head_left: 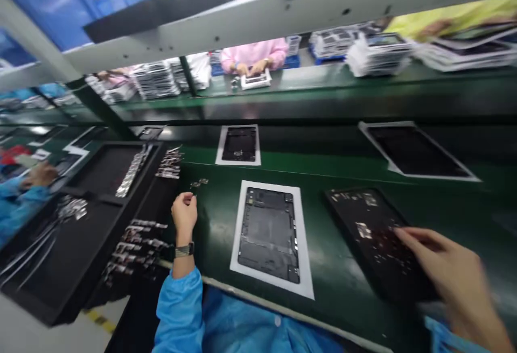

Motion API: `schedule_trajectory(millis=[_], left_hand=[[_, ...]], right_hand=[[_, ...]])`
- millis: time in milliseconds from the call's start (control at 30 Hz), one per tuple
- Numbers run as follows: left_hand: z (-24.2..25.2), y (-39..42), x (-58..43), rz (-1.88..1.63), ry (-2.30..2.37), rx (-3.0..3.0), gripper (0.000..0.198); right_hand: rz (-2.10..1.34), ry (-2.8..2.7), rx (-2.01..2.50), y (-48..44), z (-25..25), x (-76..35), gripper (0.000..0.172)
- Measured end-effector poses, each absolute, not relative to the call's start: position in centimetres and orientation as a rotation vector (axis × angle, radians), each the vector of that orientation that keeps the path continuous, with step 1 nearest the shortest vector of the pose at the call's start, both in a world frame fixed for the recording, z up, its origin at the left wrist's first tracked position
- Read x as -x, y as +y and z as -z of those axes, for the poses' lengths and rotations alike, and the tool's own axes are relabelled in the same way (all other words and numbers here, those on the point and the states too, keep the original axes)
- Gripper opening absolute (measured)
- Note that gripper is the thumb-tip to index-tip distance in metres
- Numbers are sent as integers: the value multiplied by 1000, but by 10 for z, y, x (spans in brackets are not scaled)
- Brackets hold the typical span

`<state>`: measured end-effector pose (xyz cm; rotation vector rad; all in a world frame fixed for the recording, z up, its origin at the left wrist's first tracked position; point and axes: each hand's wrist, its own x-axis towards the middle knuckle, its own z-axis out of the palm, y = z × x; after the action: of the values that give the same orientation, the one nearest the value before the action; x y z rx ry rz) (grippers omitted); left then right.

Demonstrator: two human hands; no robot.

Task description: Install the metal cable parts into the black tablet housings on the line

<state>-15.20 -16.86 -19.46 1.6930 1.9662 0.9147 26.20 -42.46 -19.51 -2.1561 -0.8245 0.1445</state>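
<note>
My left hand [184, 214], with a band at its wrist, is held over the green bench with its fingers curled together. Whatever it may hold is too small to make out. Just beyond its fingertips lie small metal parts [198, 183]. My right hand [448, 261] reaches over a black tray [383, 224] scattered with tiny parts, its fingertips pinched at the tray's surface; anything between them cannot be made out. Between my hands a dark tablet housing [269, 234], inner side up, rests on a white sheet [305, 272].
At left stands a black divided bin [92, 234] holding cables and metal parts, with more parts [135, 245] along its side. Further tablet panels [239, 144] lie beyond on the bench [323, 170]. A shelf beam [258, 25] crosses overhead. Co-workers sit opposite and at left.
</note>
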Motion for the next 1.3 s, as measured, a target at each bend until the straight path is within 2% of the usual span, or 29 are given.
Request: schedule_trajectory(millis=[100,200,433,600,733,800,1200,1300], left_hand=[[203,-174,175,-824,2088,-1698,19],[205,-156,171,-738,2088,-1756,25],[206,-111,138,-572,2153,-1747,15],[209,-114,140,-503,2158,-1743,22],[214,-111,142,-475,2156,-1736,18],[216,-112,143,-488,2158,-1710,14],[212,-119,148,-691,2182,-1551,20],[196,-136,146,-930,2080,-1468,20]], right_hand=[[-182,-583,2110,-434,193,-256,8],[-195,-542,2078,-439,179,-239,4],[-217,-545,1999,-432,160,-226,10],[-297,-721,1858,-407,158,-211,29],[-355,-884,1777,-374,161,-197,29],[-389,-977,1731,-359,162,-188,27],[-539,-1135,1594,-336,170,-158,21],[-621,-1153,1578,-338,172,-152,20]])
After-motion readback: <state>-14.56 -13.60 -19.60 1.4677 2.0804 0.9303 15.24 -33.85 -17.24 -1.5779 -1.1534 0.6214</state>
